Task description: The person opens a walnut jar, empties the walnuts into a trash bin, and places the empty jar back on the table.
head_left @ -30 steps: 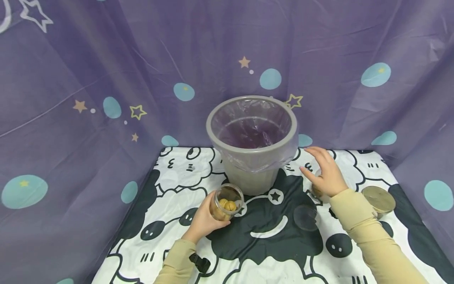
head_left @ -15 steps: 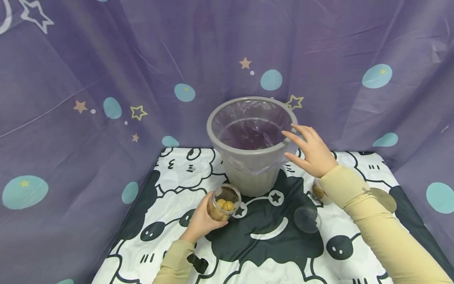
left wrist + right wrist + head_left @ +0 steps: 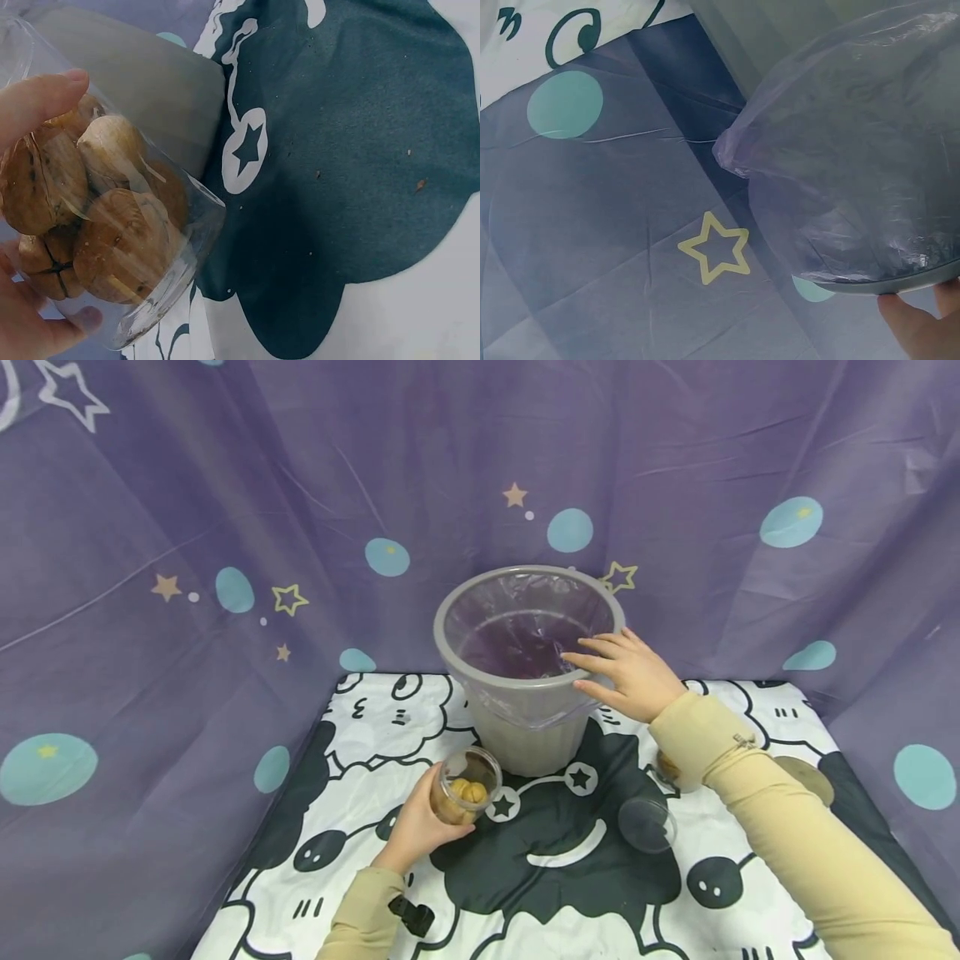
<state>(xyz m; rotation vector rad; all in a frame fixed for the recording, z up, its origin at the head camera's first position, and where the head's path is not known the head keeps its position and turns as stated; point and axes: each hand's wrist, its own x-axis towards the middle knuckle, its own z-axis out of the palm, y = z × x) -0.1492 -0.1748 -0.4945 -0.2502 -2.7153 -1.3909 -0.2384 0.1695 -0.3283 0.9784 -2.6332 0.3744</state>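
My left hand [image 3: 422, 828] grips a clear jar [image 3: 447, 810] holding several walnuts [image 3: 469, 792]. No lid covers its mouth, and it tilts slightly. The left wrist view shows brown walnuts [image 3: 124, 240] through the wall, fingers curled round the jar. My right hand [image 3: 633, 675] reaches over the right side of a grey bin [image 3: 525, 739], its fingers extended across the rim with nothing held. In the right wrist view, the fingertips are right at the rim [image 3: 870, 286]. A see-through purplish bag [image 3: 840, 195] lines the bin and hangs over its outside.
A clear round lid [image 3: 647, 824] lies on the cartoon-print cloth [image 3: 570, 935]. Beneath my right forearm, another jar [image 3: 667, 770] is partly hidden. A gold-coloured lid [image 3: 808, 777] shows further right. Purple curtains [image 3: 480, 435] close off the back and sides.
My right hand has moved left and up from beside the far jar to the bin's rim. My left hand has shifted slightly left with the walnut jar.
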